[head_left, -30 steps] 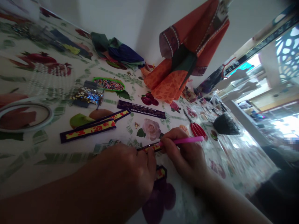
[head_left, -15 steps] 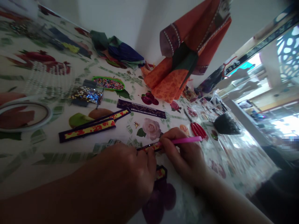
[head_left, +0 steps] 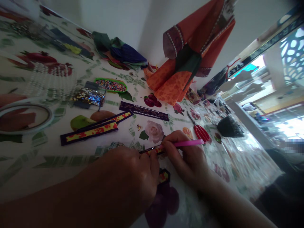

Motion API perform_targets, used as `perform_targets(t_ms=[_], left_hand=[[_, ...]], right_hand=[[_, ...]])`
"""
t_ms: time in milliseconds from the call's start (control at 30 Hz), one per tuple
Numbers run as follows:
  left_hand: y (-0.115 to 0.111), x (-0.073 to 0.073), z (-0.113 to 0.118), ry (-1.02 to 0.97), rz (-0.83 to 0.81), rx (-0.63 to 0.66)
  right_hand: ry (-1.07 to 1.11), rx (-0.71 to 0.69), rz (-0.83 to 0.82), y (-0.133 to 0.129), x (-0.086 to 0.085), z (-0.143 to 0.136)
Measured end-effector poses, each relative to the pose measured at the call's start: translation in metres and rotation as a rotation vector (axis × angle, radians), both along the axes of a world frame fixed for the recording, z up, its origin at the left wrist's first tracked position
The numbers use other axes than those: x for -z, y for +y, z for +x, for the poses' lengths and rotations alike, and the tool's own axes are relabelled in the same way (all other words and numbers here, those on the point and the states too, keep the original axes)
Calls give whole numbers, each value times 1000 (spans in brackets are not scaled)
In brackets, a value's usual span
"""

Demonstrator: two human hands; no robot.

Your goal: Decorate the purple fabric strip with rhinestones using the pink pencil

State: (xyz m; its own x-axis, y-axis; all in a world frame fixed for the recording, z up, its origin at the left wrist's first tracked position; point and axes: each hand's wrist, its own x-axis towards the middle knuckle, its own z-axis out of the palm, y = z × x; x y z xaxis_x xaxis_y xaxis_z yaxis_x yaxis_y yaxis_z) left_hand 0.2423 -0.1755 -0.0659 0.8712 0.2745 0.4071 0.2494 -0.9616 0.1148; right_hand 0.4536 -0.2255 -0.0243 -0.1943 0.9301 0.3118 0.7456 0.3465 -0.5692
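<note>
My left hand (head_left: 133, 174) is closed, its fingers pressing on a narrow dark strip with a yellow and red pattern (head_left: 154, 150). In my right hand (head_left: 185, 155) a pink pen-like stick (head_left: 190, 143) is pinched, its hidden tip end at the strip's edge. Part of a similar dark-edged piece (head_left: 164, 176) shows beside my left hand. Two yellow and red strips (head_left: 91, 131) lie crossed to the left, near a purple strip with white beads (head_left: 144, 110). Beyond them are a green tray of coloured beads (head_left: 111, 85) and a packet of sequins (head_left: 89, 96).
An orange and red doll's garment (head_left: 187, 60) stands against the wall. Red-handled scissors (head_left: 201, 133) lie right of my right hand. Farther right is a black object (head_left: 230, 126). A white tape roll (head_left: 51, 115) and strings of white beads (head_left: 52, 80) are at the left.
My right hand and the pink stick have shifted very slightly; the stick's far end sits a little further left. My left hand stays on the strip.
</note>
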Motion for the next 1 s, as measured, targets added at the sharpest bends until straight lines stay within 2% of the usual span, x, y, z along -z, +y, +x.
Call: perform_targets(t_ms=[200,367,533,1000], left_hand=[[2,-5,1,44,13,33],[2,-5,2,43,120,10],[3,-3,0,23,37,31],[3,-7,2,52,-16,32]], right_hand=[[-6,2,0,1,0,0],[9,14,-9,-1,-2,0],[36,74,-4,-3,-4,3],[-16,15,-25,-1,-1,2]])
